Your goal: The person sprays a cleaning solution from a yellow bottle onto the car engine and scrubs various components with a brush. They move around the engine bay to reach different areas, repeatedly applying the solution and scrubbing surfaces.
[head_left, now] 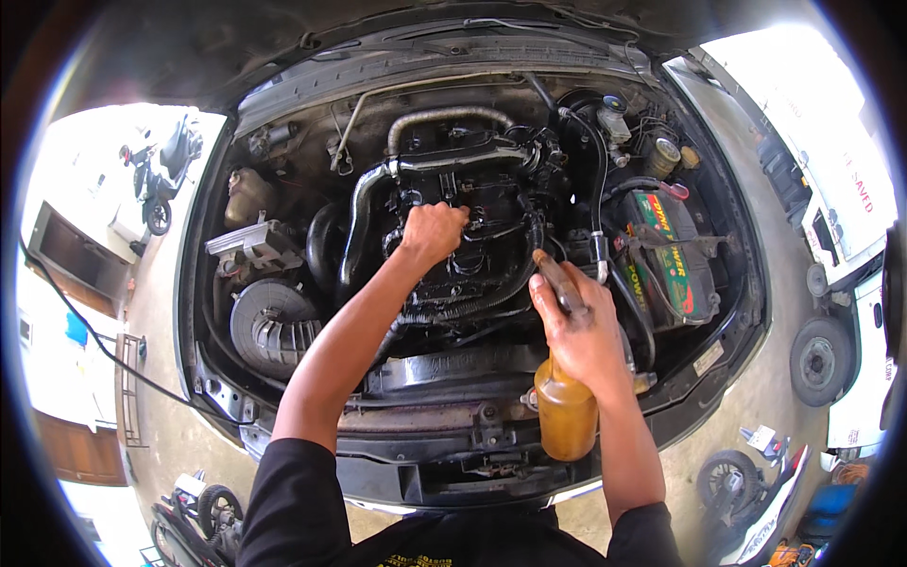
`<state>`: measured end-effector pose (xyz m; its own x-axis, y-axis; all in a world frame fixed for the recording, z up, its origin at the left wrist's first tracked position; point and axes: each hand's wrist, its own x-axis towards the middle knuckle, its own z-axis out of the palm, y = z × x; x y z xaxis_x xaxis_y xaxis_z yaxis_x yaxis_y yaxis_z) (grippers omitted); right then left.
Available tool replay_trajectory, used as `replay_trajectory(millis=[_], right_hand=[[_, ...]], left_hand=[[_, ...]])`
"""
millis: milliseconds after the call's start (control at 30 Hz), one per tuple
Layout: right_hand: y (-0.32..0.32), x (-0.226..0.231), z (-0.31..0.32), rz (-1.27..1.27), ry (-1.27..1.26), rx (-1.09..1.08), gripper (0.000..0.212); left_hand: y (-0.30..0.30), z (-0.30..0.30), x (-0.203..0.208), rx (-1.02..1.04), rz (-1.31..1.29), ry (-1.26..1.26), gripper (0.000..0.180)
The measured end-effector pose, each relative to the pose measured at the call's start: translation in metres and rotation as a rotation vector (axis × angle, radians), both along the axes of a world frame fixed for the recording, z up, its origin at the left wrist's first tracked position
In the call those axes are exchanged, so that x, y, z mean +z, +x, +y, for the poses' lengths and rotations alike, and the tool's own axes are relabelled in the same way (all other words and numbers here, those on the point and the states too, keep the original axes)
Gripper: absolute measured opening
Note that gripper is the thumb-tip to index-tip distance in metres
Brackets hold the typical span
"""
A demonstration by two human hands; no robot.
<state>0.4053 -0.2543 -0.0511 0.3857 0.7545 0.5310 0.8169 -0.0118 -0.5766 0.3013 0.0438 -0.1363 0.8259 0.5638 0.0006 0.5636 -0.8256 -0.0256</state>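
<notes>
My left hand [435, 232] is over the top of the dark, wet-looking engine [458, 274], its fingers curled closed. Whatever may be in those fingers is hidden. At the front right of the engine, my right hand [595, 340] grips an amber-coloured bottle [567, 416] by its upper part. The bottle hangs upright above the front edge of the engine bay. Its top is mostly covered by the hand, and a dark brown, dirty-looking part reaches up from the grip toward the engine hoses. A silver metal pipe [362, 213] bends round the engine's left side.
A battery [675, 255] sits at the right of the bay. On the left are a round black air duct [272, 321] and a pale plastic reservoir [248, 197]. The raised hood [236, 47] hangs overhead. Motorcycles [170, 165] and a white vehicle [855, 312] stand around the car.
</notes>
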Motion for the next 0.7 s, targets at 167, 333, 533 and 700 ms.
replay_trajectory(millis=[167, 333, 533, 700], right_hand=[[0.024, 0.002, -0.001, 0.141, -0.072, 0.007, 0.030], [0.045, -0.001, 0.005, 0.260, -0.128, 0.040, 0.032], [0.067, -0.021, 0.025, 0.017, -0.025, -0.030, 0.037], [0.074, -0.024, 0.026, 0.268, -0.160, -0.031, 0.039]], left_hand=[[0.033, 0.018, 0.007, -0.067, 0.087, 0.134, 0.018], [0.050, 0.019, 0.009, 0.174, 0.053, 0.247, 0.022], [0.056, 0.021, 0.009, -0.063, 0.059, 0.093, 0.023], [0.072, 0.009, 0.006, -0.288, 0.199, 0.053, 0.023]])
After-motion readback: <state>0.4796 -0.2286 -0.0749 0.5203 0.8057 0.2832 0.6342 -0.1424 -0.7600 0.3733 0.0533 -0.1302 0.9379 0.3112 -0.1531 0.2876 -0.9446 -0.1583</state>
